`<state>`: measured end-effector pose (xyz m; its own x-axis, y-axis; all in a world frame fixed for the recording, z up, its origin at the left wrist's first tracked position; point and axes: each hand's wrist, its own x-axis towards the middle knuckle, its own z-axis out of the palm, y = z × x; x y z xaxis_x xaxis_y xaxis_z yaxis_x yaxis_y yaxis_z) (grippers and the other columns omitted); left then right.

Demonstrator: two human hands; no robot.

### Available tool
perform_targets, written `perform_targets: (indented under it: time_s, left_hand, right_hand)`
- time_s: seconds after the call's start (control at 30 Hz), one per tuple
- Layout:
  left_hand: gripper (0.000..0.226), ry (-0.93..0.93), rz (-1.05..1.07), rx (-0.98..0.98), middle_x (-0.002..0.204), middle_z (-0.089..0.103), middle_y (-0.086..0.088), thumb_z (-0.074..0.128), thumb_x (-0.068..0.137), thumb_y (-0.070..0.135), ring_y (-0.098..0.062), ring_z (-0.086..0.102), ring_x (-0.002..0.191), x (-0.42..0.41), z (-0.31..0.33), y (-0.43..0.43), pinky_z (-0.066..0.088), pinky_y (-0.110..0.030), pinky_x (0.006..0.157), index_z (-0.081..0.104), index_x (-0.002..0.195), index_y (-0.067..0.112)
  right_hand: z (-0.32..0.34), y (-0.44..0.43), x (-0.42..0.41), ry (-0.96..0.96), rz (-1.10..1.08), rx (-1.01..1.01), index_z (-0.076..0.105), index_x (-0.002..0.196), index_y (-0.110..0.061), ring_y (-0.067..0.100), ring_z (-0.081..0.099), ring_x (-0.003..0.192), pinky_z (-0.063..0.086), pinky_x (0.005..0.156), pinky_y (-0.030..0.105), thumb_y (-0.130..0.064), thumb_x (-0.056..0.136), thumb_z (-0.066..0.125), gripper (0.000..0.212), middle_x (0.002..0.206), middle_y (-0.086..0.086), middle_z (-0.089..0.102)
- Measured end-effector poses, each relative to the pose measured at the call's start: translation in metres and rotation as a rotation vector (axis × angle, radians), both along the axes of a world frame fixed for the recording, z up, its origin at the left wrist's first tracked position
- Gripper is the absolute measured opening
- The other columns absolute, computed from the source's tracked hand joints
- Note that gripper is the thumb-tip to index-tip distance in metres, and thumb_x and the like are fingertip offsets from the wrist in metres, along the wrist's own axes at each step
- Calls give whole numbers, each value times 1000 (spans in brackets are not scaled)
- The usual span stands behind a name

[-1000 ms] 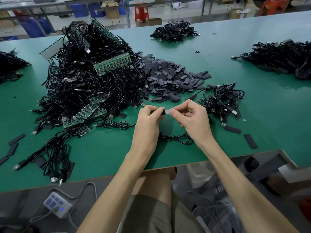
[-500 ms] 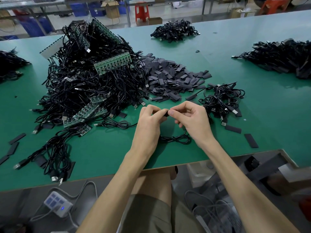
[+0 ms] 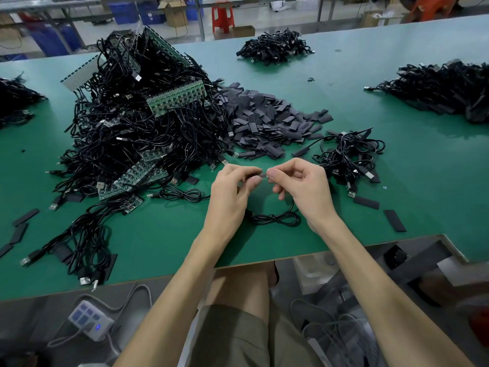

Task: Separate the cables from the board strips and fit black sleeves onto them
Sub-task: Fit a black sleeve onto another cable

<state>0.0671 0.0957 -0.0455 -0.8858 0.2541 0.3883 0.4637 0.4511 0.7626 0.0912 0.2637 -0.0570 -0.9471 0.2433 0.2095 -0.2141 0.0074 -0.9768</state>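
Both hands are held just above the near part of the green table [image 3: 423, 168], fingertips meeting. The left hand [image 3: 232, 192] and the right hand [image 3: 304, 189] are each closed in a pinch, thumb against forefinger, on 1 small dark piece [image 3: 263, 175] held between them; the piece is blurred, and it cannot be told whether a sleeve or a cable end is gripped. Below the hands, 1 black cable [image 3: 275, 218] lies looped on the table, and a strand rises from it toward the right hand. A large heap of cables [image 3: 127, 133] is located to the left, with green board strips [image 3: 176, 98] lodged in it and at its near foot. A pile of black sleeves [image 3: 267, 120] lies just beside the heap, beyond the hands. A small cluster of cables [image 3: 346, 157] is found just right of the right hand, and 2 loose sleeves [image 3: 394, 220] lie near the table edge further right. A single coiled cable [image 3: 182, 194] lies left of the left hand. Further cable piles are placed at the far side [image 3: 272, 47] and the right side [image 3: 444, 88] of the table. A grey power strip [image 3: 90, 320] is seen on the floor below the table edge.
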Motion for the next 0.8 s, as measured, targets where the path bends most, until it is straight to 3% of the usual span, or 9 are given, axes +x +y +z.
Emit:
perform_targets:
  time_s: [0.13, 0.2, 0.3, 0.47, 0.67, 0.8]
  left_hand:
    - [14, -147, -60, 136, 88, 74, 1, 66, 99, 23, -16, 68, 81, -1, 1, -4, 57, -41, 78, 76, 107, 17]
    - [15, -160, -53, 159, 83, 74, -2, 66, 99, 23, -19, 68, 77, -1, 0, -5, 57, -44, 74, 77, 106, 15]
    - [15, -178, -55, 156, 83, 74, -4, 66, 99, 23, -19, 67, 74, -1, 0, -4, 57, -42, 73, 76, 104, 13]
    - [11, -187, -84, 128, 76, 68, 4, 67, 99, 17, -10, 59, 66, -1, 0, -5, 48, -23, 66, 76, 103, 12]
    - [14, -217, -78, 160, 73, 66, 4, 65, 100, 22, -15, 57, 64, -1, -1, -7, 49, -34, 65, 76, 100, 12]
    - [32, -251, -34, 255, 65, 59, -1, 58, 104, 31, -15, 52, 57, -4, -3, -5, 42, -34, 59, 70, 89, 6]
  right_hand:
    - [2, 0, 1, -14, 25, -13, 74, 88, -8, 17, 64, 56, 50, 48, 26, -16, 93, 77, 10, 76, 11, 75]
    - [1, 0, 1, -34, 43, 0, 71, 86, -11, 18, 61, 52, 47, 44, 27, -19, 93, 77, 12, 74, 12, 74]
    - [2, 1, 1, -52, 39, 24, 69, 81, -13, 16, 59, 50, 44, 43, 25, -21, 92, 78, 17, 69, 11, 72]
    - [1, 2, 2, -48, 49, 39, 70, 85, -8, 16, 60, 52, 46, 45, 25, -19, 91, 79, 16, 69, 11, 72]
    - [1, 1, 1, -74, 46, 77, 70, 83, -11, 13, 54, 49, 41, 44, 22, -26, 91, 79, 20, 66, 8, 71]
    - [2, 0, 0, -89, 71, 111, 71, 78, -15, 12, 51, 48, 40, 44, 20, -32, 92, 78, 23, 62, 4, 68]
